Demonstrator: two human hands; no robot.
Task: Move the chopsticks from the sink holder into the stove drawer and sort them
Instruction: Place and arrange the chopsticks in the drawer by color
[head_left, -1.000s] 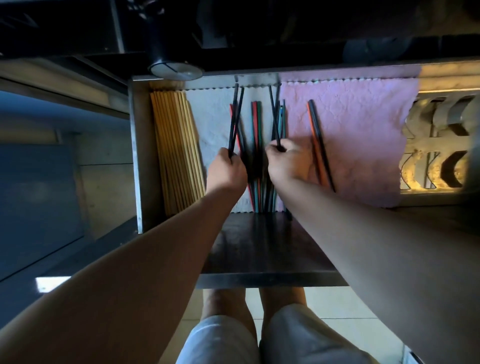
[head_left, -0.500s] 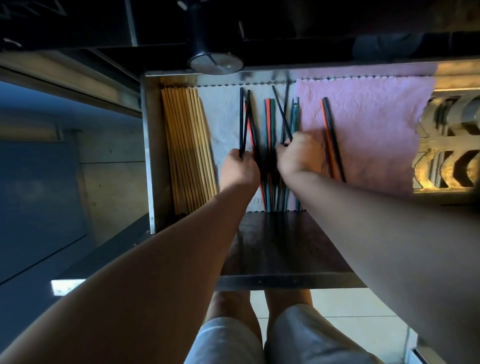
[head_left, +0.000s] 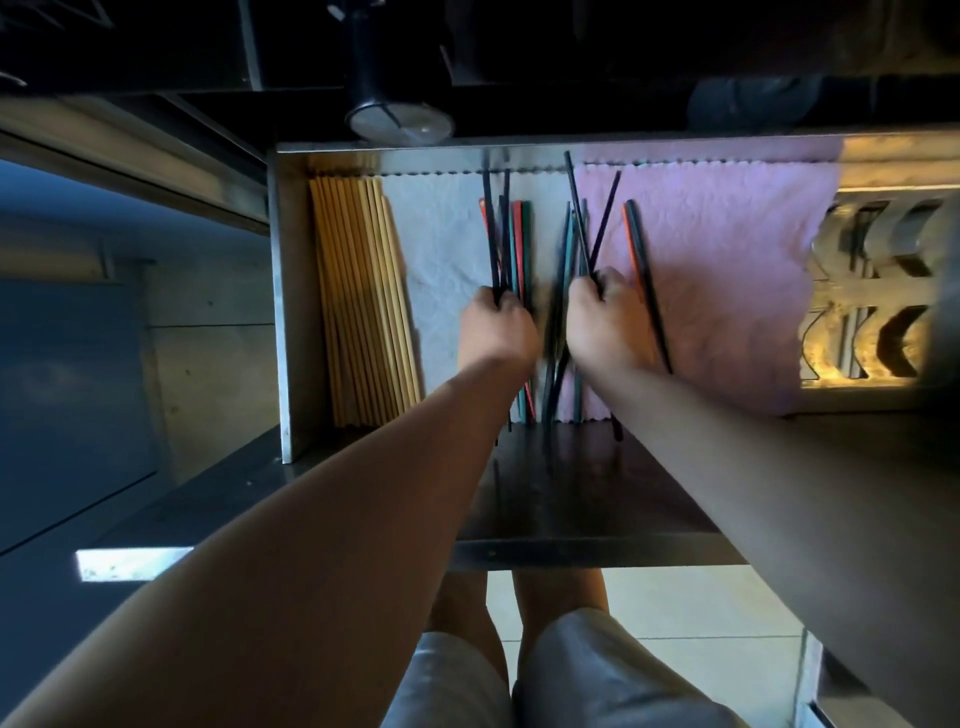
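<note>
Both bare forearms are stretched forward side by side, with the hands just apart. The left hand (head_left: 496, 335) is curled into a fist round a dark chopstick pair (head_left: 491, 239). The right hand (head_left: 605, 325) is likewise closed on two splayed dark chopsticks (head_left: 576, 208), knuckles turned upward.

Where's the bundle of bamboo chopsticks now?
In the head view, the bamboo chopsticks lie along the left wall of the drawer, beside the white cloth and left of the left hand.
</note>
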